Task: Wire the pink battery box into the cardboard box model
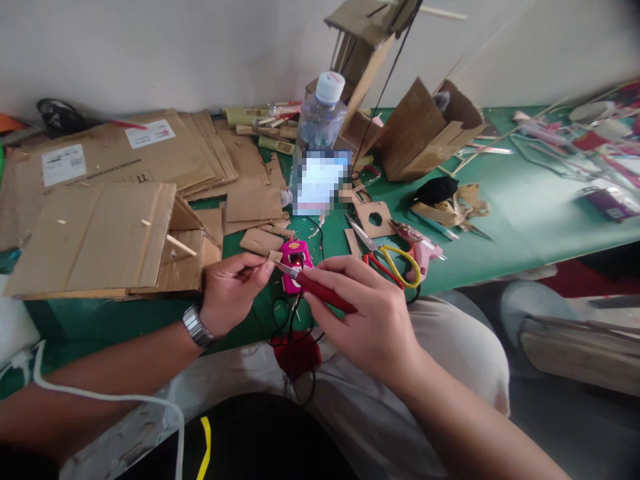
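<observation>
Between the thumb and fingers of my left hand [234, 292] is a small cardboard piece [275, 256]. My right hand [363, 313] is closed round the red handle of a craft knife [327, 291]. The blade points left, its tip close to the cardboard piece; whether it touches cannot be made out. Just behind the blade lies a pink device [290, 253] with a lit red light and a black cable plugged in. Scissors [395, 263] with yellow and red handles lie to the right of it, partly over a pink glue gun [423, 253].
A cardboard box [95, 233] with a stick through it stands left, before stacked flat cardboard [165, 157]. A bottle [325, 110] stands behind a pixelated screen [320, 183]. Another cardboard structure [413, 130] is at back right. A white cable [115, 397] crosses my left forearm.
</observation>
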`<state>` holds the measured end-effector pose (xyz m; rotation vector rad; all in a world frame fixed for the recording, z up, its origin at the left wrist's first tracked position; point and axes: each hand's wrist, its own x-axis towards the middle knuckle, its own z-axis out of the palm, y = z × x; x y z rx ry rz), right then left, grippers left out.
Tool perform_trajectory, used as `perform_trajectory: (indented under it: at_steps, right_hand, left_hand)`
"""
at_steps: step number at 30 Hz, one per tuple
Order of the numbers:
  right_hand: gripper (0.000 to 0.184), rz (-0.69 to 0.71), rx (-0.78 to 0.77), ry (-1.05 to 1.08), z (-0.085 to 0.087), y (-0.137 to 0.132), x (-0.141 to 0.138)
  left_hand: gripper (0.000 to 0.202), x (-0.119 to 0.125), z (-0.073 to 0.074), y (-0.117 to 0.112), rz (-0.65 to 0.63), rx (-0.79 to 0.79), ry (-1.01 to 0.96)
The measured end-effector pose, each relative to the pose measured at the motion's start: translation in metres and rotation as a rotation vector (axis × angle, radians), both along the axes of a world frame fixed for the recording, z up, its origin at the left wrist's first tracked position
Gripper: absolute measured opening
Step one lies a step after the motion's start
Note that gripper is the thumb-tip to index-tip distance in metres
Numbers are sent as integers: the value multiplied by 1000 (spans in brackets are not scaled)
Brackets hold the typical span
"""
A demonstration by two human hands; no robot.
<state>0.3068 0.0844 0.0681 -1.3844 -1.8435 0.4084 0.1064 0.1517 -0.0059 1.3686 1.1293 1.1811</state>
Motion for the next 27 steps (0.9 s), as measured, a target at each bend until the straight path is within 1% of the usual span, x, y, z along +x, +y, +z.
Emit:
perform_trajectory:
  at_steps: [7,12,16,21,24,27]
  right_hand:
    - [24,4,15,4,1,-1,0]
    - [25,-4,3,-7,1,-1,-1]
    - [26,-4,0,-14,1,-1,-1]
    - [28,0,-17,-40,2,-3,0]
    - [27,6,-25,-66,2,-3,1]
    - [26,9,-15,-90,2,-3,1]
  left_hand:
    - [14,1,-3,0,-1,-8,-22]
    - [17,1,-2,-1,2,-14,-3]
    - [17,1,0,-2,3,30,31]
    - [19,-1,1,-2,-7,137,165]
    - [19,-2,0,-2,-36,196,214]
    - [18,-3,-3,-1,-53,191,216]
